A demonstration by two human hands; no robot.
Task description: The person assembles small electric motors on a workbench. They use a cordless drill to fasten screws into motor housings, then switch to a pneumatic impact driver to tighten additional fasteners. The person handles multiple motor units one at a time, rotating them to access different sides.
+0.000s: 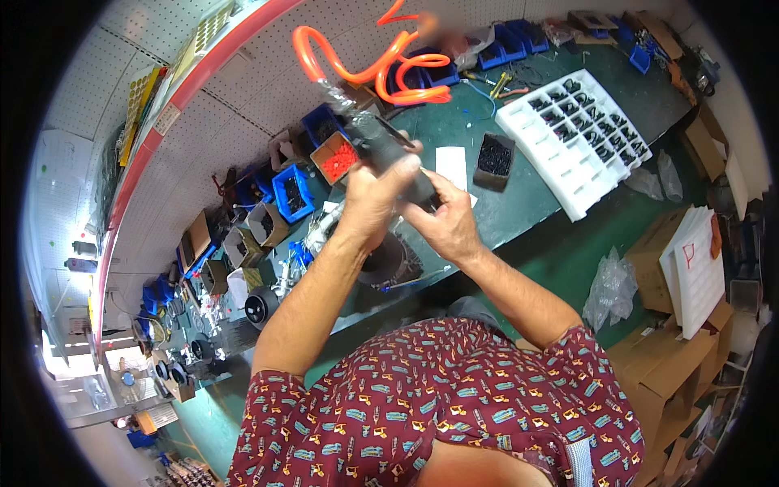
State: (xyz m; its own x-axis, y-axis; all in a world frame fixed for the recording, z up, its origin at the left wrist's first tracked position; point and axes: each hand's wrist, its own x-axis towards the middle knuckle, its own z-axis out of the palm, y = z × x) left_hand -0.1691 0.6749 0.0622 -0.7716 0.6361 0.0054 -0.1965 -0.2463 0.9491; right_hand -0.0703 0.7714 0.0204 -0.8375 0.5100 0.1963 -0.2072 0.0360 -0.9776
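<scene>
Above the black fixture on the bench, the right hand cups the lower end of a dark tool. The left hand, just left of it, is wrapped shut around the body. The tool's long axis runs up-left from both grips toward the orange coiled hose, which seems to join its far end.

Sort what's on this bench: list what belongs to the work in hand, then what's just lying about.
In hand:
- dark pistol-shaped air tool, gripped by left hand and right hand
- coiled orange air hose feeding it

Lying about:
- white compartmented foam tray
- small black box of screws
- blue plastic parts bins
- brown cardboard boxes
</scene>
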